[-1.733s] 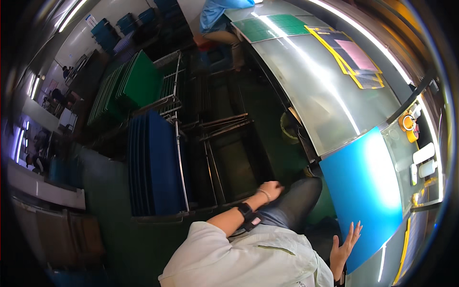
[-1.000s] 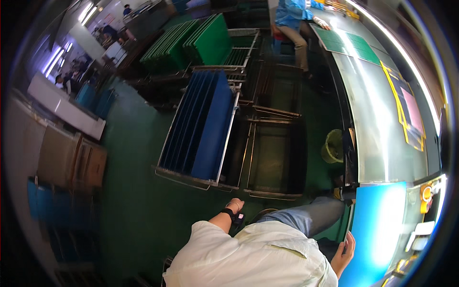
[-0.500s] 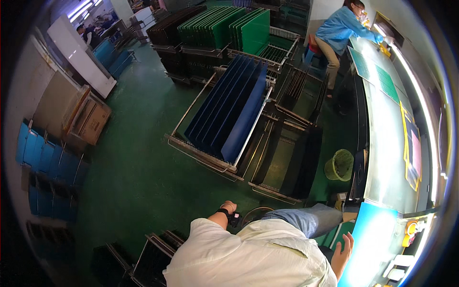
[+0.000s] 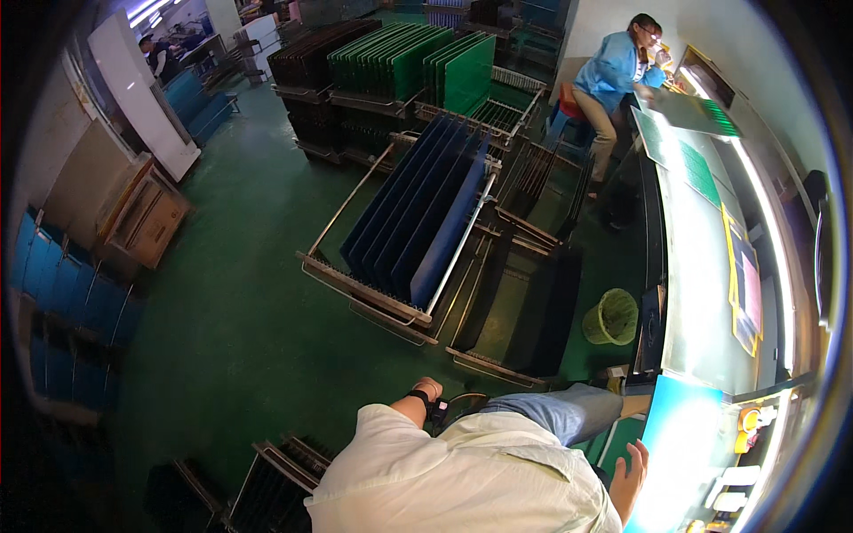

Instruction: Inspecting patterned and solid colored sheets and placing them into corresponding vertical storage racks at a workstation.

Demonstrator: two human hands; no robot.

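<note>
My right hand (image 4: 629,475) has its fingers spread, with nothing seen in them. It is beside the near edge of a bright blue panel (image 4: 682,440) on the lit worktable; whether it touches the panel I cannot tell. My left hand (image 4: 429,387) hangs low over the green floor, a black strap with a small device (image 4: 437,409) at its wrist. Its fingers are too small and turned away to read, and nothing shows in its grasp. The closest thing in front of it is a metal rack (image 4: 373,302) of upright dark blue panels (image 4: 413,209).
Racks of green panels (image 4: 391,62) stand further off. Low frames (image 4: 515,311) and a yellow-green bin (image 4: 611,317) sit beside the worktable (image 4: 702,284). A co-worker in a blue jacket (image 4: 613,67) sits at its far end. Behind me on the left are more racks (image 4: 275,480).
My view has shifted slightly. The co-worker has leaned back more upright, and a green panel is now raised over the far end of the worktable. My hands keep nearly the same pose.
</note>
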